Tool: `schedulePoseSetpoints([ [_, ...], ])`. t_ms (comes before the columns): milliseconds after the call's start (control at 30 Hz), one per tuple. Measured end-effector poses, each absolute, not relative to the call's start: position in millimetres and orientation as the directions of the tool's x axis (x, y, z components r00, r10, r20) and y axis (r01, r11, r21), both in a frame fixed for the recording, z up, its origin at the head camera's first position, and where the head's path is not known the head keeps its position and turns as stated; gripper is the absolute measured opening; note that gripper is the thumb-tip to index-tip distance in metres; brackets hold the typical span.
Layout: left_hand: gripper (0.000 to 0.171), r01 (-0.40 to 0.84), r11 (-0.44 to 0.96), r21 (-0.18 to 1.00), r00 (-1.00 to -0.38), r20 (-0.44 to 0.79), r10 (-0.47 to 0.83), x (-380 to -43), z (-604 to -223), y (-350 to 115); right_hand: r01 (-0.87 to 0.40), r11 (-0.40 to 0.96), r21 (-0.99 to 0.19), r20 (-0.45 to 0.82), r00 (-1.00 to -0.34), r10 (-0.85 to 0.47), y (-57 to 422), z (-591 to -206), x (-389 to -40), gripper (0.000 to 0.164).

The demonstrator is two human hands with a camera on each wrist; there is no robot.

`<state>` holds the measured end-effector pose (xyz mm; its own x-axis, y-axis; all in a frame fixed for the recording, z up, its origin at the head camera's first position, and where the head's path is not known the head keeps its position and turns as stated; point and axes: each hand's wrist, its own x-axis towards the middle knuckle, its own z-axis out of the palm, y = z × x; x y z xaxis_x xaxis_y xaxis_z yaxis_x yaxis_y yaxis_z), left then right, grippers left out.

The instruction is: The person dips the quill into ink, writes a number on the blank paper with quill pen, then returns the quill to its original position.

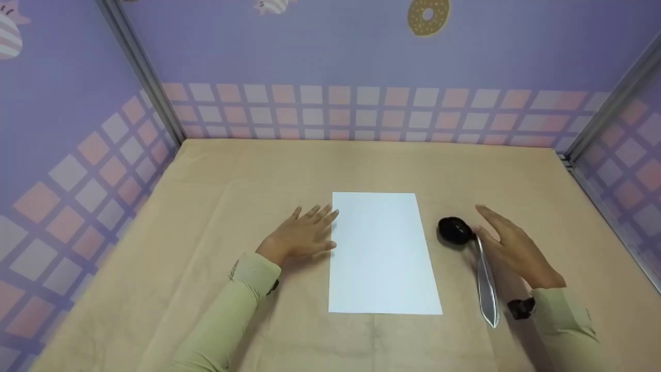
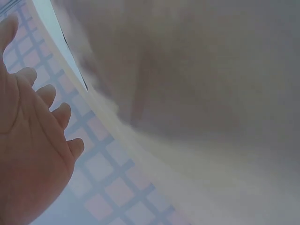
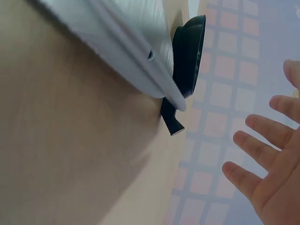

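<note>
Paper sheet [image 1: 382, 253], white, one; lies flat on the table [image 1: 279, 170], between the two hands. Left hand [image 1: 297, 237]: fingers spread, pinching nothing; tips reach just over the sheet's left edge, contact cannot be told; likely fault, a sideways brush that skids or skews the loose sheet, since nothing is seen weighing it down; second fault, a failed pick-up, thin paper lying flush and offering fingertips little edge, with creasing if they dig. Right hand [image 1: 519, 253]: fingers spread apart, gripping nothing; hovers beside the utensil, thumb near its neck, touch uncertain. Utensil, one, right of the sheet and apart from it; black rounded head [image 1: 454, 230], pale metallic handle [image 1: 487, 294] pointing toward the wearer; likely fault, a knock from the thumb or wrist that swings it round, the rounded head probably giving poor footing; if swung leftward, it could ride onto the sheet and shift it. Dark wrist fitting [image 1: 521, 308], right sleeve end, near the handle; possible snag if the forearm drops or sweeps inward.
</note>
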<state>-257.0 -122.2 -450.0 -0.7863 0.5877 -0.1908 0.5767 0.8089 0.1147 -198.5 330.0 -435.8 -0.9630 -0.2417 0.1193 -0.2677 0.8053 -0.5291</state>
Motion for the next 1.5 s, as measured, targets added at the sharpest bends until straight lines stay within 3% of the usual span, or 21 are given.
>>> schedulePoseSetpoints([
  [200,0.076,0.537,0.824,0.183,-0.788,-0.242,0.567,-255,-453,-120,-0.298,0.784,-0.545,0.114,-0.952,-0.283,333,-441,-198,0.060],
  [467,0.078,0.534,0.827,0.177,-0.776,-0.287,0.562,-253,-453,-114,-0.329,0.770,-0.547,0.125,-0.941,-0.314,339,-447,-199,0.052],
  [667,0.076,0.535,0.827,0.171,-0.773,-0.297,0.561,-252,-454,-115,-0.459,0.759,-0.462,0.305,-0.886,-0.350,343,-453,-200,0.038],
  [833,0.076,0.537,0.824,0.183,-0.768,-0.299,0.567,-253,-455,-116,-0.547,0.711,-0.443,0.398,-0.830,-0.390,349,-457,-202,0.040],
  [1233,0.077,0.530,0.828,0.184,-0.772,-0.298,0.561,-253,-456,-114,-0.498,0.759,-0.419,0.332,-0.862,-0.383,361,-458,-204,0.030],
  [1500,0.077,0.526,0.832,0.177,-0.775,-0.303,0.554,-252,-456,-113,-0.622,0.708,-0.335,0.442,-0.767,-0.465,364,-463,-213,0.034],
])
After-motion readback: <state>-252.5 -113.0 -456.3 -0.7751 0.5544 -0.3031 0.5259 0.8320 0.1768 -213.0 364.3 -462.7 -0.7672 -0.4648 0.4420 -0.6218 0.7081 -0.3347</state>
